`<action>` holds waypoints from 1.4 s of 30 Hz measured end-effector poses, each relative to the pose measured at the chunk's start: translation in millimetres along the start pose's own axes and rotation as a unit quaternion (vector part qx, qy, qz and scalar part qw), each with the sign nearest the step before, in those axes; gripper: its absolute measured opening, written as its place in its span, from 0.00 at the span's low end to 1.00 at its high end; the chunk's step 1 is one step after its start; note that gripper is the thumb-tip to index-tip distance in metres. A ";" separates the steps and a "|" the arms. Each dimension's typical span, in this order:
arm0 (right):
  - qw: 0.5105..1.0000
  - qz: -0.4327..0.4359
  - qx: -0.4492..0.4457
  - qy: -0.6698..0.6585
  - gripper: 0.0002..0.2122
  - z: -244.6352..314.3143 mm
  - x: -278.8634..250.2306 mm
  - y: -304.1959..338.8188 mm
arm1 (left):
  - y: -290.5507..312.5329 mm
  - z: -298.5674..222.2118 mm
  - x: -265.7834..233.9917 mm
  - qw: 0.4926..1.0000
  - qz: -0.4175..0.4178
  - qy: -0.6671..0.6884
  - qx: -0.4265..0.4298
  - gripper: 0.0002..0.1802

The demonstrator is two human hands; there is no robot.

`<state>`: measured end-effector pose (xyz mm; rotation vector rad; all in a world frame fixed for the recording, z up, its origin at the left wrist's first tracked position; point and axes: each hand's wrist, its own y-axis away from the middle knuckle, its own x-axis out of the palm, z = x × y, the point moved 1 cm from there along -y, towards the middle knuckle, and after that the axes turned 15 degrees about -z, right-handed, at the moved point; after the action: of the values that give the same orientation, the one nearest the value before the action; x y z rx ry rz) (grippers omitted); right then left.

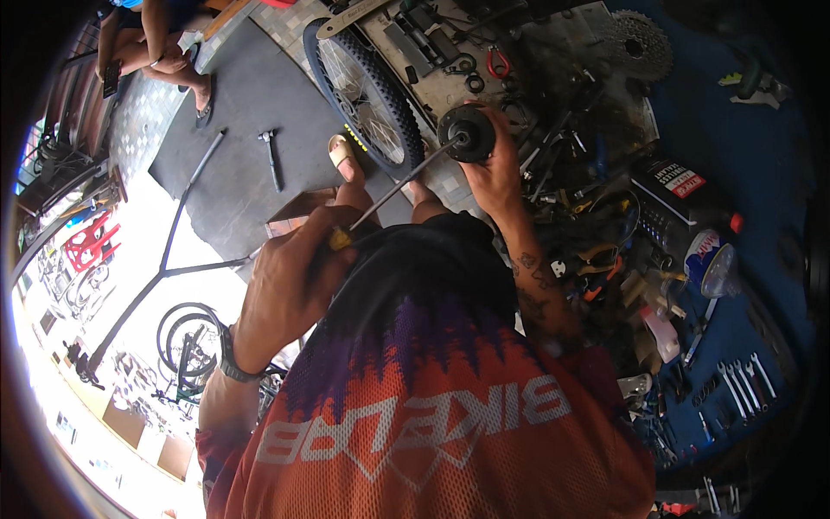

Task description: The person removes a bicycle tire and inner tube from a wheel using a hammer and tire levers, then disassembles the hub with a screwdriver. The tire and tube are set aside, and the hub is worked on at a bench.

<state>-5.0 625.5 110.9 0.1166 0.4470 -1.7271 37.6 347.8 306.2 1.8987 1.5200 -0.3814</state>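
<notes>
My left hand (294, 264) is closed around the handle of a screwdriver (396, 189), and a bit of yellow handle shows between the fingers. The long thin metal shaft slants up and to the right. Its far end meets the middle of a round black part (477, 154), which looks like a bicycle hub piece. My right hand (494, 180) grips that part from its right side, with the thumb and fingers partly hidden behind it. Whether the tip sits inside the centre hole or only touches it, I cannot tell.
Beyond my hands stands a bicycle wheel (389, 82). A cluttered bench on the right bears a black jug (670, 203), a clear bottle (716, 266), wrenches (742, 387) and a cassette (638, 45). A hammer (272, 160) lies on the grey mat (238, 78). Another person (160, 52) sits at upper left.
</notes>
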 end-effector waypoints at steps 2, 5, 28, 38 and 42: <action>0.998 -0.006 0.040 -0.048 0.24 0.1 4.9 1.7 | 5.1 -3.0 0.8 1.000 -0.016 0.014 -0.006 0.21; 0.985 -0.036 0.100 -0.132 0.23 6.2 9.5 1.4 | 7.0 -4.6 0.7 0.997 0.001 0.045 -0.064 0.21; 0.985 -0.010 -0.147 0.085 0.24 35.1 -17.8 -30.8 | 2.2 -14.6 -14.6 0.994 0.012 0.079 -0.074 0.23; 0.973 -0.034 -0.194 0.121 0.16 34.4 -7.4 -23.0 | 6.4 -27.9 -13.7 1.000 -0.002 -0.004 -0.023 0.25; 0.976 -0.016 -0.192 0.103 0.18 34.9 -7.7 -25.1 | -7.5 -29.7 -25.1 0.998 0.020 0.044 -0.031 0.24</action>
<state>-21.7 623.7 151.3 0.0091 0.9313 -1.6353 18.3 349.1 340.7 1.9169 1.5309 -0.2327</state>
